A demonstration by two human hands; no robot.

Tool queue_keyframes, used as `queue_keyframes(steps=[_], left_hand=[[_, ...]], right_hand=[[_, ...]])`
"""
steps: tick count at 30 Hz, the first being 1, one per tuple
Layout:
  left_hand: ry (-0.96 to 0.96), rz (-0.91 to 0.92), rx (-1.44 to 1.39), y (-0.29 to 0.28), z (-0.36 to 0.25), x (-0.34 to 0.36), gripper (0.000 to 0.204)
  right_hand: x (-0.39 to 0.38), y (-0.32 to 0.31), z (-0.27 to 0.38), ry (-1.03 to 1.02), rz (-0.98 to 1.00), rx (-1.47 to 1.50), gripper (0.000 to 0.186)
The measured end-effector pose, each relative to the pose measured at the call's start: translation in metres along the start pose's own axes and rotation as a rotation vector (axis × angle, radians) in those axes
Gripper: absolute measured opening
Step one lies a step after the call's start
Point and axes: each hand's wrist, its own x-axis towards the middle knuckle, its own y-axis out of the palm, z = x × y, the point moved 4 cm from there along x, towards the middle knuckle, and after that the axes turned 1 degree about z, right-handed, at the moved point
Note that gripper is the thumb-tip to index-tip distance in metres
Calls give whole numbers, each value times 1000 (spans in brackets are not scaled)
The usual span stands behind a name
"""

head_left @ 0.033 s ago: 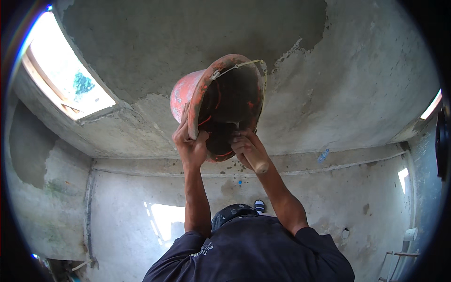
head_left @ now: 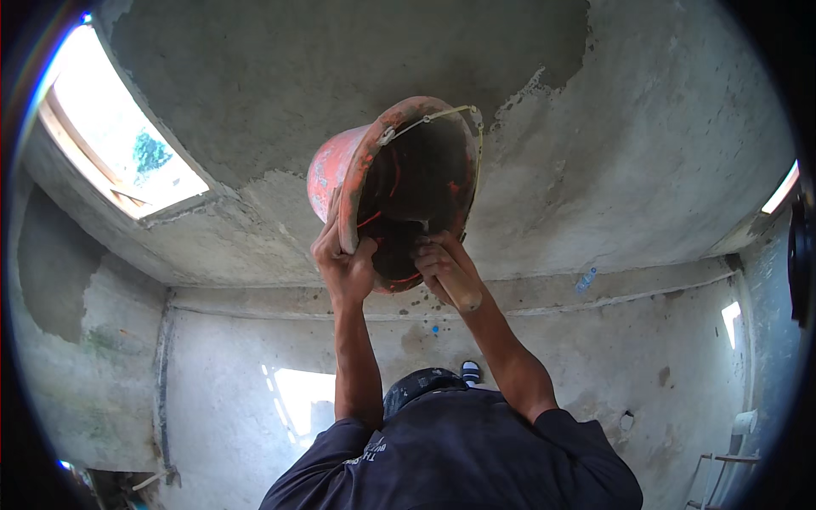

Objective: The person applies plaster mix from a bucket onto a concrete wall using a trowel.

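A worn red bucket (head_left: 340,161) is tilted on its side, its dark mouth turned toward me, with grey smears on the rim and a thin pale wire handle (head_left: 429,117) across the upper edge. My left hand (head_left: 344,259) grips the rim at the lower left, thumb inside and fingers outside. In my right hand (head_left: 442,263) is a trowel (head_left: 464,293), closed in the fist by its wooden handle. Its metal end reaches into the bucket's mouth, where the shadow mostly hides the blade. How much material lies inside cannot be made out.
Ahead is a wall with a darker, wet-looking plaster patch (head_left: 340,51). A bright window opening (head_left: 127,127) is at the far left. On the ledge (head_left: 654,285) at the wall's foot lies a clear plastic bottle (head_left: 586,280). A small blue cap (head_left: 435,329) is on the floor.
My right hand and the trowel have shifted very slightly left. The bucket and my left hand are almost unchanged.
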Motion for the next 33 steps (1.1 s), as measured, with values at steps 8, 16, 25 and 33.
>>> queue_keyframes(steps=[8,16,25,33], left_hand=[[175,-8,118,27,-18,3,32],[-58,-9,117,34,-3,3,31],[-329,101,-1,57,-5,3,45],[-281,122,-84,66,-26,17,34]], right_hand=[[23,7,25,20,164,286,15],[22,38,68,-40,185,147,16],[4,42,97,-160,-85,-434,16],[-10,52,104,-162,-191,-812,18]])
